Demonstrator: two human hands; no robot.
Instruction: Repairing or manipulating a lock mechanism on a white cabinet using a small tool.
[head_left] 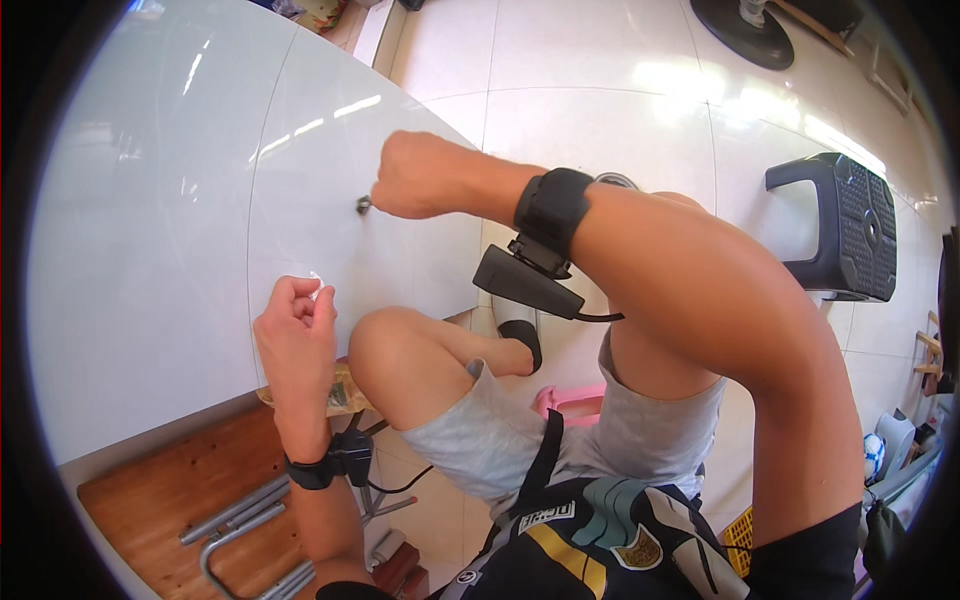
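My left hand (296,338) is closed in a pinch, with a small white piece (316,284) between thumb and fingertips. It hovers over the glossy white surface (170,270); the kind of piece is too small to tell. Farther off and to the right, my right hand (420,176) is curled into a fist, its fingers mostly turned out of sight. A small dark metallic piece (363,205) shows right at the fist's lower left side. I cannot tell whether the fist grips it or it sits on the white surface.
My bent knee (385,345) is close to the surface's near right edge. A brown wooden board (160,520) and metal tubes (240,520) lie at lower left. A black plastic stool (850,225) stands on the tiled floor at right, and a round black base (745,35) beyond it.
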